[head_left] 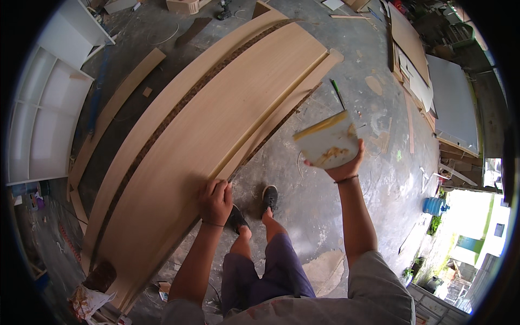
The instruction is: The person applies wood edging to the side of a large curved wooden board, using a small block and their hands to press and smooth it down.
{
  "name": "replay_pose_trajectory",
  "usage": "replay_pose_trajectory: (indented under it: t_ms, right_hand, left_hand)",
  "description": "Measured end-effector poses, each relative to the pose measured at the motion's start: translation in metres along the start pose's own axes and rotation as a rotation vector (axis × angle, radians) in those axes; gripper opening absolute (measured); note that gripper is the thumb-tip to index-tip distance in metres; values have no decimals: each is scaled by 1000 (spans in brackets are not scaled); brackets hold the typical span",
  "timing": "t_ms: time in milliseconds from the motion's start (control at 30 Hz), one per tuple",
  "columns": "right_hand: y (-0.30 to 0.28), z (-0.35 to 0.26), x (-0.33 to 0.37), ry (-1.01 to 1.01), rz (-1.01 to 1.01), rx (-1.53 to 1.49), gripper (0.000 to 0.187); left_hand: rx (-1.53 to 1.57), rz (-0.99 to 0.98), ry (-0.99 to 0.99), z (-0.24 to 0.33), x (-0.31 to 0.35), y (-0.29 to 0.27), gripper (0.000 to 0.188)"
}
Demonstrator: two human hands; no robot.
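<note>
My right hand (346,169) grips a flat white board piece (323,145) from its lower right side, holding it above the floor. Yellow-brown smears mark its face, and a yellow band runs along its far edge. My left hand (215,201) is closed, its fingers bent down at the near long edge of a big light-wood panel (216,108). Whatever those fingers hold, if anything, is hidden. A pale yellowish strip (271,111) stretches along that edge, away from the left hand toward the far right. Farther left, a dark speckled band (162,125) runs lengthwise between the wooden surfaces.
White shelving (46,116) stands at the left, beside a long wooden strip (116,103). At the panel's near left end are a brown container (101,277) and a stained plastic bag (86,302). A green stick (337,93) lies on the floor. Sheets (414,54) lean at the right.
</note>
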State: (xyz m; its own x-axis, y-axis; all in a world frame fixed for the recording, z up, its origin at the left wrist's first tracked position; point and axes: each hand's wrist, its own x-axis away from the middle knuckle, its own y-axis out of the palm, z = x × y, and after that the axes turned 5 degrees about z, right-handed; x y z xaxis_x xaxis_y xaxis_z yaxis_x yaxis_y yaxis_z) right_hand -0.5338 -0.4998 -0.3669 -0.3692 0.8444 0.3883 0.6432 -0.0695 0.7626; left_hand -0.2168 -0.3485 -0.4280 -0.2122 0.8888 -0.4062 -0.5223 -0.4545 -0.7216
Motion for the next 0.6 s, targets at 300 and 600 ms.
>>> replay_pose_trajectory:
  t_ms: [300, 600]
  right_hand:
    - [-8, -10, -90, -37, 7, -102, 102]
    - [2, -52, -103, -55, -146, -88, 103]
  left_hand:
    - [-5, -35, -1, -9, 7, -4, 9]
    - [-6, -23, -22, -13, 16, -4, 9]
